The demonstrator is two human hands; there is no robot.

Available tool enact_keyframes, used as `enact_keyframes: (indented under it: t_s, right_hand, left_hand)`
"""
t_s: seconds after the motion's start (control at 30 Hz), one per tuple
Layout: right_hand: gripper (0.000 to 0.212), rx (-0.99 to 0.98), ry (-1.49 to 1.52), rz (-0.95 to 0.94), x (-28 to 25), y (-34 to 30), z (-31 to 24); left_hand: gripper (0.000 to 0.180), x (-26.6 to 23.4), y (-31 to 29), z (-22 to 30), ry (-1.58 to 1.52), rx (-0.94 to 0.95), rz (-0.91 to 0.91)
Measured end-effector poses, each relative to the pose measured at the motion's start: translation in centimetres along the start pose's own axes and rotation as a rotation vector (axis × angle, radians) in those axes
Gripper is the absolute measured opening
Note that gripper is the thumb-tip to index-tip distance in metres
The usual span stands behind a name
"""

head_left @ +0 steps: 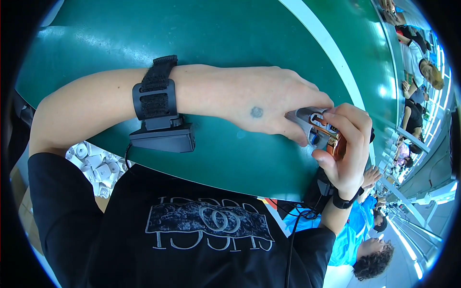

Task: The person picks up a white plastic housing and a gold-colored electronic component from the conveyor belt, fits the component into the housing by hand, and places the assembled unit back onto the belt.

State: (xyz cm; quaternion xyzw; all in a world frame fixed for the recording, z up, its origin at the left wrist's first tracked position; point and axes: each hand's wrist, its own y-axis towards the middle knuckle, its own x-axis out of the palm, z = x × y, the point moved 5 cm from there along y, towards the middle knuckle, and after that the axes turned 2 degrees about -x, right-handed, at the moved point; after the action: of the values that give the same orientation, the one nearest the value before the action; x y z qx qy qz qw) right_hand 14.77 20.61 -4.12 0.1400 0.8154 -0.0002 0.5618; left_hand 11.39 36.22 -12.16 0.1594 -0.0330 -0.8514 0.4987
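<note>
My left arm reaches across the green table (201,158). At its end my left hand (278,103) is closed round a small grey-white housing (303,116), gripped between thumb and fingers. My right hand (350,144) comes from the lower right, its fingers bent round a shiny copper-coloured part (339,148). The two pieces meet or overlap between my hands; fingers hide much of both, so I cannot tell whether they are joined. A little blue shows at the housing's lower opening.
A white stripe (331,43) curves across the table. Many white cylindrical parts (98,168) lie heaped below the table's left edge. A black cable (290,245) hangs down my front. A person in blue (348,240) sits close on the right, with others further along.
</note>
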Motion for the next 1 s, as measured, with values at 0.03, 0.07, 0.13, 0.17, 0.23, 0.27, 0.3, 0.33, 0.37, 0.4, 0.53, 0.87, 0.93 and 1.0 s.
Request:
enact_keyframes:
  t_s: [0.03,0.07,0.13,0.17,0.23,0.27,0.3,0.33,0.37,0.4,0.53,0.87,0.93,1.0]
  right_hand:
    - [0.061,0.013,0.044,-0.003,-0.1,-0.1,0.2]
    - [0.060,0.026,0.089,-0.005,-0.2,-0.3,0.4]
    - [0.060,0.038,0.133,-0.009,-0.3,-0.4,0.5]
    - [0.060,0.041,0.110,-0.014,-0.3,-0.5,0.4]
    - [0.061,0.046,0.067,-0.021,-0.5,-0.2,0.0]
    - [0.061,0.045,0.066,-0.019,-0.5,-0.1,-0.4]
    - [0.062,0.072,0.013,-0.043,-0.3,0.2,-0.8]
    - [0.062,0.099,-0.040,-0.066,-0.2,0.5,-1.2]
    - [0.063,0.128,-0.095,-0.088,0.1,0.6,-1.4]
    - [0.063,0.129,-0.098,-0.083,0.2,0.8,-1.5]
    - [0.075,0.137,-0.256,-0.013,0.2,1.4,-1.6]
    - [0.103,0.280,-0.104,-0.121,0.2,0.4,-1.8]
    - [0.104,0.341,-0.095,-0.163,0.0,-0.1,-1.7]
    - [0.104,0.265,-0.078,-0.156,0.5,0.6,-0.8]
  left_hand:
    - [0.061,0.1,0.0,0.0,-0.007,-0.011,-0.014]
    - [0.062,0.2,0.1,0.0,-0.015,-0.022,-0.029]
    - [0.062,0.4,0.1,0.1,-0.021,-0.032,-0.042]
    - [0.062,0.5,0.1,0.1,-0.012,-0.041,-0.056]
    - [0.063,0.4,0.1,-0.1,0.011,-0.064,-0.085]
    - [0.063,0.4,0.1,-0.1,0.013,-0.064,-0.086]
    - [0.062,0.2,0.0,-0.1,0.015,-0.049,-0.069]
    - [0.060,0.0,0.0,0.0,0.017,-0.034,-0.054]
    - [0.059,0.0,0.1,0.0,0.020,-0.017,-0.040]
    - [0.059,0.0,0.1,0.0,0.024,-0.015,-0.043]
    - [0.051,-0.9,0.3,0.6,0.057,-0.027,-0.030]
    - [0.047,0.9,1.4,1.3,-0.376,-0.257,-0.071]
    - [0.045,1.0,1.5,1.3,-0.436,-0.350,-0.109]
    - [0.044,1.3,1.3,0.7,-0.499,-0.393,-0.143]
